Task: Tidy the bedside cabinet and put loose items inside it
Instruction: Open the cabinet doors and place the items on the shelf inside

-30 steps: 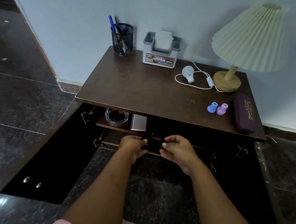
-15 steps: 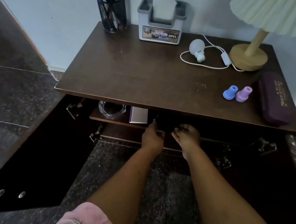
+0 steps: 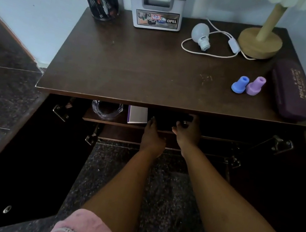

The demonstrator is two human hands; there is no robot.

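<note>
Bedside cabinet fills the middle of the frame, its dark top running lengthwise from left to right and both doors swung open toward the camera. The left door lies wide at lower left. Both hands reach under the top's front edge to the upper shelf.

The right hand has its fingers curled over the right end of a dark item on that shelf. The item seems to lie left to right, but the shadow hides its shape. The left hand reaches in at the item's left end, and its fingers are lost in the dark, so its grip cannot be told.

Left of the hands on the shelf stand a glass dish and a white booklet. At the right of the top lies a purple case, its long axis running toward the wall.
</note>
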